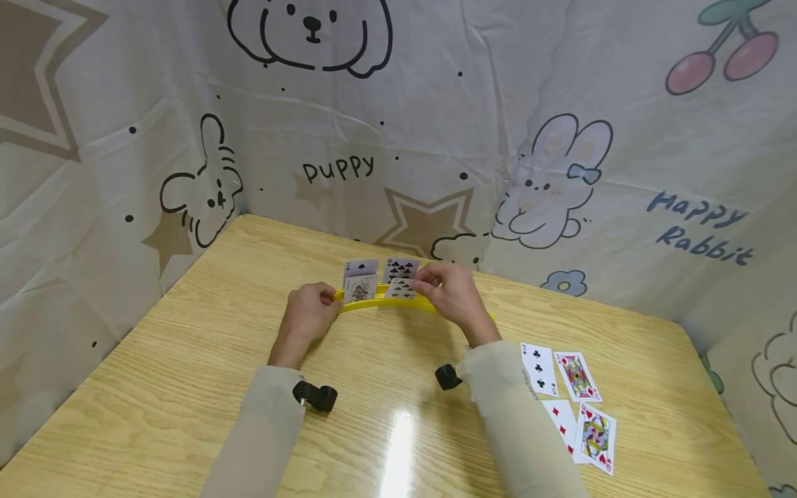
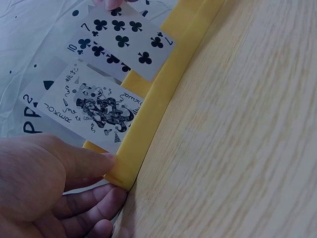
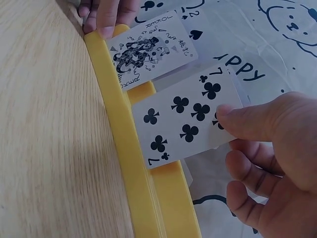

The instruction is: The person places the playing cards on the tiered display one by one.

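Observation:
A curved yellow card holder point(image 1: 362, 304) stands on the table. My left hand point(image 1: 311, 312) grips its left end, thumb on the front and fingers behind or below. Beside that hand, a black-and-white joker point(image 2: 104, 106) sits in the front slot, with a two of spades point(image 1: 361, 265) behind it. My right hand point(image 3: 282, 153) pinches a seven of clubs point(image 3: 183, 119) by its upper part. The lower edge of that card meets the holder's front slot; whether it is fully seated I cannot tell. Behind it stands a ten of clubs point(image 2: 94, 52), partly covered.
Right of my right sleeve lie loose face-up cards: a three of clubs point(image 1: 538, 370), a red face card point(image 1: 578, 377), a diamonds card point(image 1: 562, 423) and a queen of hearts point(image 1: 596, 437). The last two overlap. A printed cloth point(image 1: 436, 138) hangs behind the wooden table point(image 1: 205, 332).

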`<state>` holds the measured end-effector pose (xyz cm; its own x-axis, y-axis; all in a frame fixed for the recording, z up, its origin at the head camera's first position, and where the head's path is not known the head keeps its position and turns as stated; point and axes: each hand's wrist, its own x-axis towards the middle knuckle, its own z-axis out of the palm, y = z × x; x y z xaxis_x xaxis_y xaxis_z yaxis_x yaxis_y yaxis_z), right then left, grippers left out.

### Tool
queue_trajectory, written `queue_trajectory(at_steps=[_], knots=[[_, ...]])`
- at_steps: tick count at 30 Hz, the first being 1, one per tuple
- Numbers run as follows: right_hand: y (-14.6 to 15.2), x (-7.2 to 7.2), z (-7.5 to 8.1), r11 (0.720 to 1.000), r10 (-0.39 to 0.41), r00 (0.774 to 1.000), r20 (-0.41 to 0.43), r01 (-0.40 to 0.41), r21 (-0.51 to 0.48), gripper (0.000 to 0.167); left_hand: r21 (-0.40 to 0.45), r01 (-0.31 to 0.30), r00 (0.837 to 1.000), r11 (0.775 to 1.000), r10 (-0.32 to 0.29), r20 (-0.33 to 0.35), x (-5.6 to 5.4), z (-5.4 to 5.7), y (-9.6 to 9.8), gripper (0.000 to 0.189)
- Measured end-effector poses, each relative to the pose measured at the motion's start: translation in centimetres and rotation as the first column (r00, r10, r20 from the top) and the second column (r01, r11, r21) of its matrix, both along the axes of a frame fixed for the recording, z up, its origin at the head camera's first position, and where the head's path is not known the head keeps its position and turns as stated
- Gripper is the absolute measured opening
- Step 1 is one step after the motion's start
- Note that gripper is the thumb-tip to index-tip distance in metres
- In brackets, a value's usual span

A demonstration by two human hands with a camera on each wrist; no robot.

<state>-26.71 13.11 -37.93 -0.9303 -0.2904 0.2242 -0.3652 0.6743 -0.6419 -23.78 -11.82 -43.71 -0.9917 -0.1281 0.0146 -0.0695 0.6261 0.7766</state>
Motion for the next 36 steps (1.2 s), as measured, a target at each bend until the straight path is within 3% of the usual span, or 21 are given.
queue_trajectory(at_steps=[19,36], knots=[[-0.6,-0.5,-0.8,0.999,0.028,0.999,-0.041,-0.027,0.031,0.007,-0.018,0.01,1.0,1.0,-0.01,-0.011,0.0,-0.1,-0.1,0.025],[-1.4,-0.9,-1.4,0.999,-0.017,1.0,-0.019,0.018,0.031,0.008,-0.009,-0.001,1.0,1.0,0.001,0.01,0.0,0.0,0.0,0.024]])
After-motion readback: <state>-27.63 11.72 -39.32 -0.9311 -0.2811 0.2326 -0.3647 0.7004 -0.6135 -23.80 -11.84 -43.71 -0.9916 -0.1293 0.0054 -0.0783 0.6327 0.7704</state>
